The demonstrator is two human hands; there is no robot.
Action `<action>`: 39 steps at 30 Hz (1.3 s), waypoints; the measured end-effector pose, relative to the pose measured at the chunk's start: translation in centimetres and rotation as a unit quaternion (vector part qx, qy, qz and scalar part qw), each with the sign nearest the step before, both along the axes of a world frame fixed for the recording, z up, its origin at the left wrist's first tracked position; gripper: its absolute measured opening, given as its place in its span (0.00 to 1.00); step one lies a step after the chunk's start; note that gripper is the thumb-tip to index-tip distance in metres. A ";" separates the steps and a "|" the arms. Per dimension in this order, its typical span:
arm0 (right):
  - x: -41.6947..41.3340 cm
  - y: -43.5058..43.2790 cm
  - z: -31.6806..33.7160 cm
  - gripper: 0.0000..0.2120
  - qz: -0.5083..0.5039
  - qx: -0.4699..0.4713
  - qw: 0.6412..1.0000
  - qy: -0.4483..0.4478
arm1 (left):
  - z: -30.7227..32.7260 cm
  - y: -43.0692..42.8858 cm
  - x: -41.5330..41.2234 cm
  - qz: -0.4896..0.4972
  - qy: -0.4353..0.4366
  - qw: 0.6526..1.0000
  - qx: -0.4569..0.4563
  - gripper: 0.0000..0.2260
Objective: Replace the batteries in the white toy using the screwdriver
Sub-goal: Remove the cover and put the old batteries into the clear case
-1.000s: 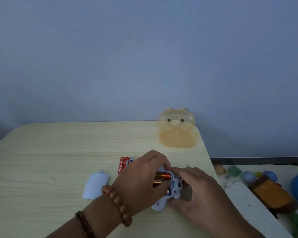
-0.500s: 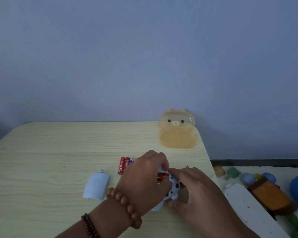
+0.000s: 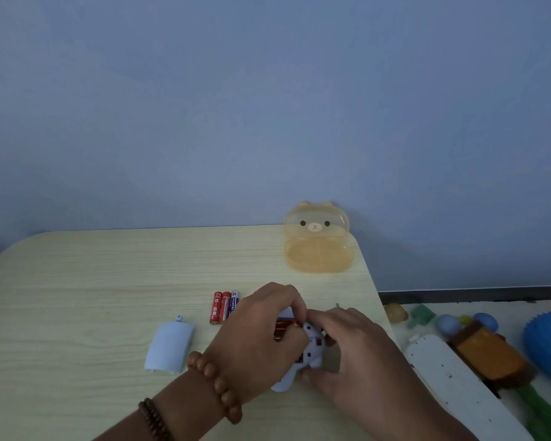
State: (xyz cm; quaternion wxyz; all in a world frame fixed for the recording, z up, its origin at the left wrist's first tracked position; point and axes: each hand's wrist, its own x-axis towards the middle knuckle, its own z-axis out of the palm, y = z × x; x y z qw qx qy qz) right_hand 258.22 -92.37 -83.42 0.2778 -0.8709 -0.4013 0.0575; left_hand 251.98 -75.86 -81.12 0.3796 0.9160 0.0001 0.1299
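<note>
- My left hand [image 3: 261, 332] and right hand [image 3: 357, 348] meet low in the frame, just right of centre, both closed around the white toy [image 3: 312, 348] as it rests on the pale wooden table [image 3: 93, 281].
- My left fingers curl over the toy's upper end, pressing at a copper-coloured battery [image 3: 282, 327] that sits in the opened compartment; my right thumb and fingers pinch the toy's right side and lower edge.
- The toy is small and white with dark dots. Most of it is hidden under my hands, so I cannot tell its full shape.
- Its pale cover [image 3: 170, 346] lies off, well to the left of my hands.
- Three loose batteries [image 3: 225, 306], two red and one blue and white, lie side by side just above my left hand.
- Risks, as I judge them: the battery could go in the wrong way round, or spring out if my fingertip slips, because my own fingers block my view of the compartment.
- A loose battery could roll away if my left hand nudges the row.
- I cannot make out the screwdriver.
</note>
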 end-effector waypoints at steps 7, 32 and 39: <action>-0.2 -0.2 0.3 0.28 -0.012 -0.003 1.000 0.011 | -0.6 1.8 -0.4 -0.075 0.044 0.995 0.045 0.08; 0.3 2.9 4.5 0.17 0.001 0.166 0.984 -0.065 | 2.8 0.3 -0.3 0.153 -0.034 0.925 -0.345 0.10; 9.6 3.7 6.0 0.26 -0.079 0.076 0.993 -0.033 | 1.3 3.1 -2.2 -0.005 0.074 0.992 0.098 0.42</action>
